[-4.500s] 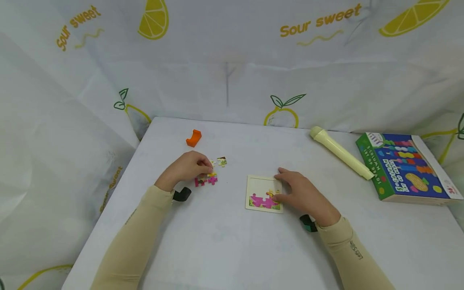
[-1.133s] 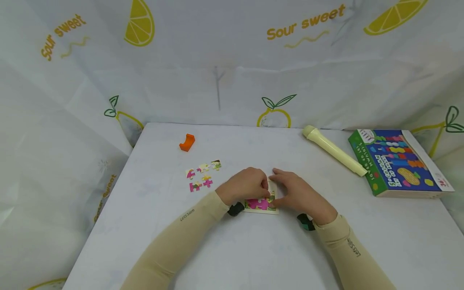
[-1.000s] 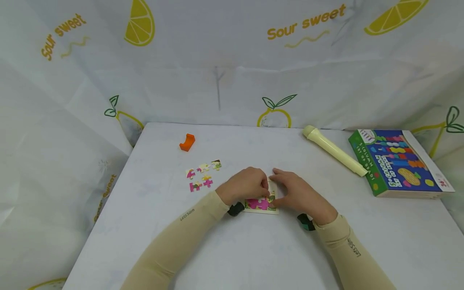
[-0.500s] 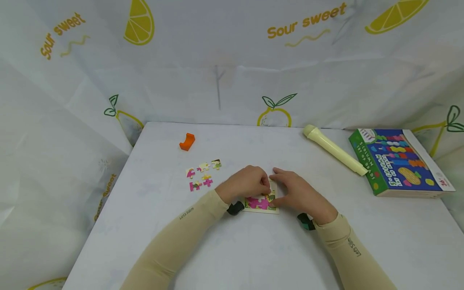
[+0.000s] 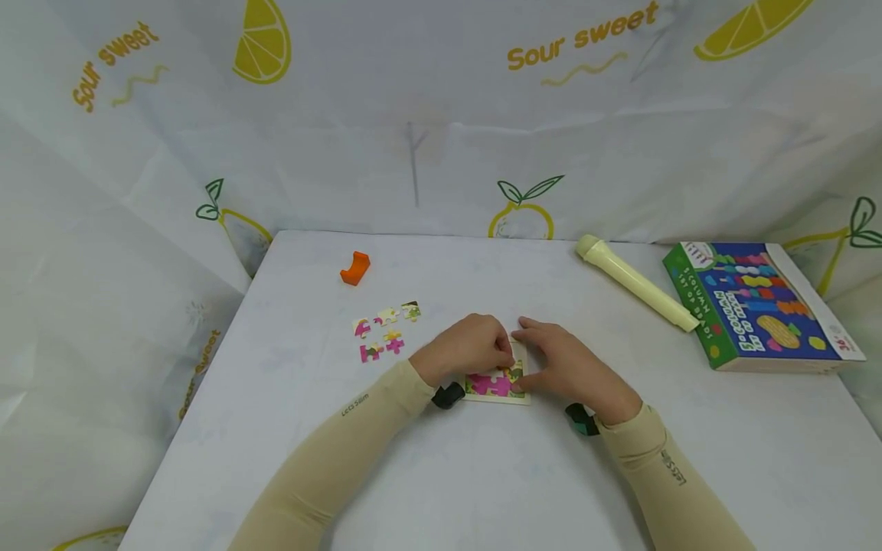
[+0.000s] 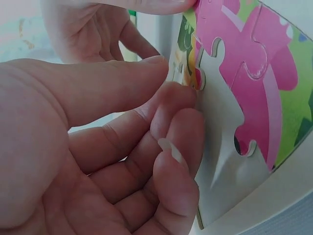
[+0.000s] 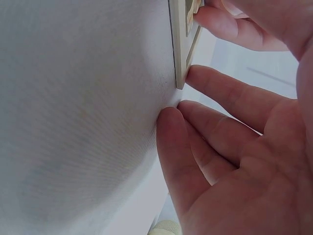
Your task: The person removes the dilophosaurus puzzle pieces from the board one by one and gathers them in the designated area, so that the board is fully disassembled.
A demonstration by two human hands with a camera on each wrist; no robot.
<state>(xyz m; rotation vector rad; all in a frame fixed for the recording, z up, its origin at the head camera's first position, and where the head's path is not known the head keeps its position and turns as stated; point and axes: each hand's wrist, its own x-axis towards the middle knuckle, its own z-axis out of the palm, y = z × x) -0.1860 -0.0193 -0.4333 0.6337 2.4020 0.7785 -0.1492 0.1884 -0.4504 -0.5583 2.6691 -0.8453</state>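
Observation:
A small square puzzle board (image 5: 496,401) lies in front of me in the head view, with pink pieces (image 5: 491,385) along its near side. My left hand (image 5: 470,350) reaches over its far part. In the left wrist view its thumb and curled fingers pinch at a green and yellow puzzle piece (image 6: 187,41) beside the pink ones; the fingertips partly hide it. My right hand (image 5: 573,369) spreads loosely at the board's right side. Its thumb lies over the pieces. One fingertip touches the board's corner in the right wrist view, and the other fingertips are near the tabletop.
Several loose puzzle pieces (image 5: 370,352) lie to the left of the board. Behind them is an orange arch-shaped block (image 5: 354,269). A pale yellow toy microphone (image 5: 637,285) and a boxed bead set (image 5: 772,314) lie at the back right.
Since the earliest frame, my left hand has moved right, from the loose pieces to the board. Lately its fingertips have shifted slightly away from me there. My right hand has stayed by the board.

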